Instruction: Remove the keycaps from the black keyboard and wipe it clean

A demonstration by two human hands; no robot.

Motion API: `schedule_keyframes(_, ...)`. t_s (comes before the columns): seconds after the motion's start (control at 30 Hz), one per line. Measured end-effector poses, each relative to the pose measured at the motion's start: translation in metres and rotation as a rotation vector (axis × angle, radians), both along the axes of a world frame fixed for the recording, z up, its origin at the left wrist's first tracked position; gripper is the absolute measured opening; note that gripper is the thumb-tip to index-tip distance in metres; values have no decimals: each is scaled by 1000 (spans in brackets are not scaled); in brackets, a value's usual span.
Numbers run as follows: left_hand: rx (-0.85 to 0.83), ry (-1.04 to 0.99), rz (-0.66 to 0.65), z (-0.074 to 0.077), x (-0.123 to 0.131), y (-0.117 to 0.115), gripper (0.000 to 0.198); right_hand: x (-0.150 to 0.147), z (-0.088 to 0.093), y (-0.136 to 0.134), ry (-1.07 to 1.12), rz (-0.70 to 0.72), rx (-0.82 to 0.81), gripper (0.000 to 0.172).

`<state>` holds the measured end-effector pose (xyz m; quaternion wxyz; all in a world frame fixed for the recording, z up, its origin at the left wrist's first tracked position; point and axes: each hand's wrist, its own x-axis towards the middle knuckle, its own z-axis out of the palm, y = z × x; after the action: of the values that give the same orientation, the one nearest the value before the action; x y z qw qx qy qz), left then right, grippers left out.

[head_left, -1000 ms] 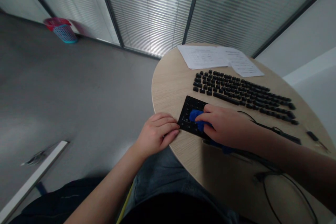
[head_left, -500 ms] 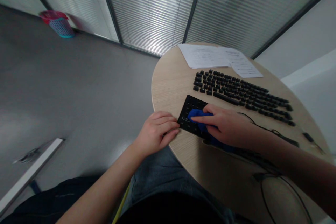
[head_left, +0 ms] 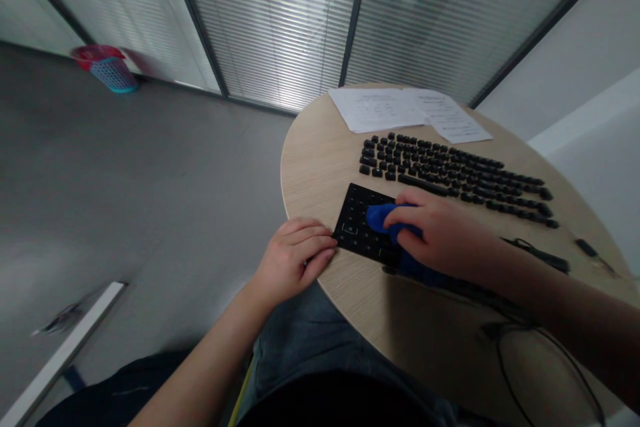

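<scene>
A black keyboard with its keycaps off [head_left: 363, 230] lies near the table's front left edge; its right part is hidden under my right arm. At its left end my left hand [head_left: 297, 255] is closed, fingers together, the tips holding the corner. My right hand [head_left: 435, 230] is shut on a blue cloth [head_left: 383, 217], which is bunched under the fingers over the bare key switches. More of the cloth hangs below the palm along the keyboard's front edge. Behind the keyboard, loose black keycaps [head_left: 425, 160] are laid out in rows, with a long spacebar cap [head_left: 424, 185] among them.
The round wooden table [head_left: 310, 167] carries printed sheets [head_left: 380, 110] at its back. A black cable [head_left: 505, 373] loops at the front right, and a small black-handled tool [head_left: 586, 247] lies at the right edge. A red and blue basket [head_left: 113, 72] stands on the floor.
My right hand has drawn the cloth slightly right and lifted its fingers into a more bunched grip, uncovering more of the keyboard's left part. My left hand stays at the corner. The view has shifted slightly.
</scene>
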<state>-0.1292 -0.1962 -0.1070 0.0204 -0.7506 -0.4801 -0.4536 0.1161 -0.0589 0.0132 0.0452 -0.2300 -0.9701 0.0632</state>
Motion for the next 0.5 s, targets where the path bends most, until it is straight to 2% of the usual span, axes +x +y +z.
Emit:
schedule_keyframes(0.1,-2,-3,-5,-2,-1,0,12,30,18,10,173,-54,126,27)
schedule_keyframes(0.23,6,-3,-5,-2,-1,1,14,74,37,17,195,-88,281,27)
schedule_keyframes(0.37,10,4,-6,-2,-1,1,14,103,32,15,139,-66,280,34)
schedule_keyframes(0.5,-19,-7,-4,0,-1,0,15,109,16,11,120,27,300,44)
